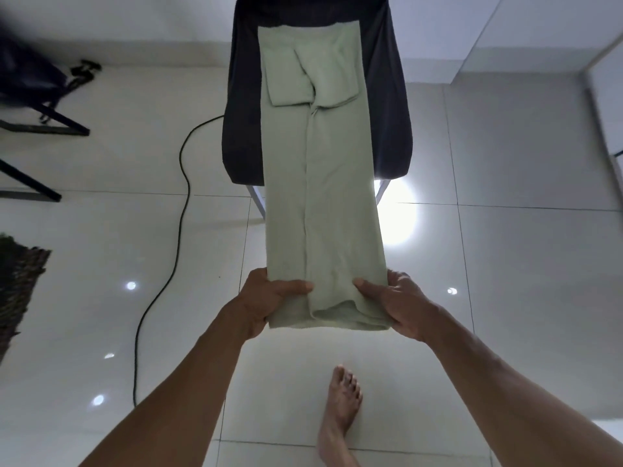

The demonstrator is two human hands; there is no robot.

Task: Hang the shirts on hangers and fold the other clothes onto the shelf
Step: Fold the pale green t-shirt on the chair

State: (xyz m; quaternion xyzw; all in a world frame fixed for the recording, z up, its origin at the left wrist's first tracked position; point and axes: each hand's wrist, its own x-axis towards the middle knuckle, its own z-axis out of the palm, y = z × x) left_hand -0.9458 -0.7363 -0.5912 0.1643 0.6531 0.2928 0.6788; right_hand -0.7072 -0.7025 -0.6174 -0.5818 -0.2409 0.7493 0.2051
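Note:
A pale green garment point(320, 183), folded lengthwise into a long strip, lies stretched from the dark chair seat point(242, 129) out toward me. Its far end is folded back on the seat; its near end hangs in the air between my hands. My left hand point(269, 298) grips the near left corner, thumb on top. My right hand point(394, 301) grips the near right corner the same way. No hanger or shelf is in view.
A black cable point(178, 203) snakes across the glossy white tiled floor left of the chair. Black metal furniture legs point(43, 126) and a dark bag stand at the upper left. A dark woven mat point(17, 281) lies at the left edge. My bare foot point(340, 409) is below the hands.

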